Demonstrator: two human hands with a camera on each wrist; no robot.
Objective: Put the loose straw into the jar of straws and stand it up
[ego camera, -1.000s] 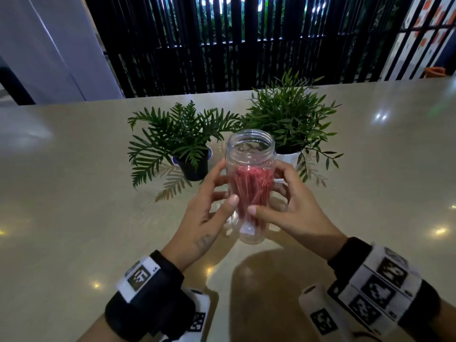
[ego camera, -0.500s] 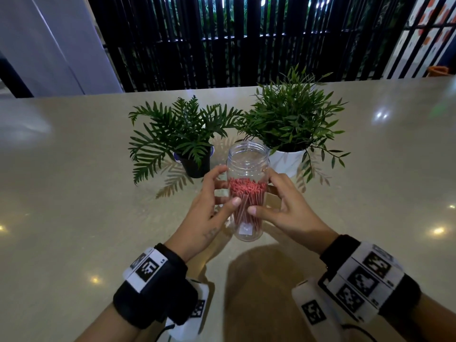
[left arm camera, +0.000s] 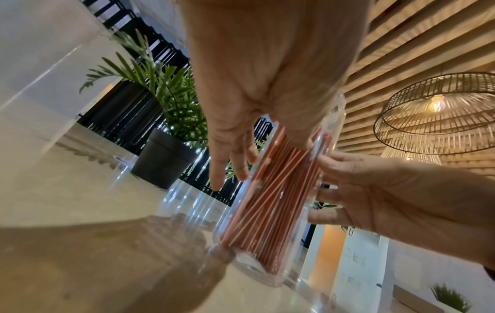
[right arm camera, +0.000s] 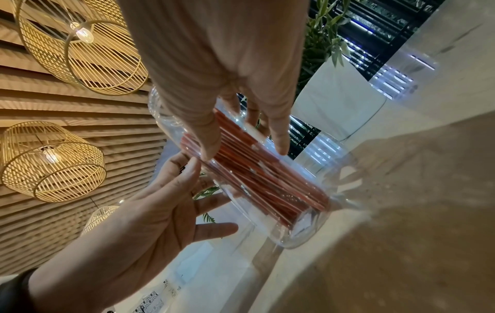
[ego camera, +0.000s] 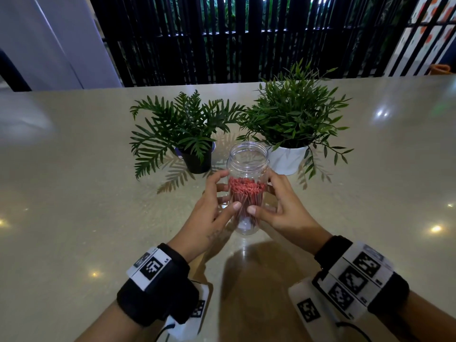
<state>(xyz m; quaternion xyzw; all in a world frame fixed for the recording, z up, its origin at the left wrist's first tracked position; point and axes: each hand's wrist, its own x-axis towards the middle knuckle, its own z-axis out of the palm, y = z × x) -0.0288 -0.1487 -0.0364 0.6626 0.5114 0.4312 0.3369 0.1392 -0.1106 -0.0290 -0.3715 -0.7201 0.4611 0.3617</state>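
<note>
1. Your left hand [ego camera: 209,215] and right hand [ego camera: 281,213] cupped the jar [ego camera: 247,183] from either side, fingers curled round it.
2. It stood upright on the table [ego camera: 74,193], straws [ego camera: 246,193] vertical inside, equally near both hands.

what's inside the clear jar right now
The jar holds a packed bundle of red straws standing upright, their tips well below the open rim. A pale patch shows near the bottom. The thumbs of both hands cover part of the front wall.
</note>
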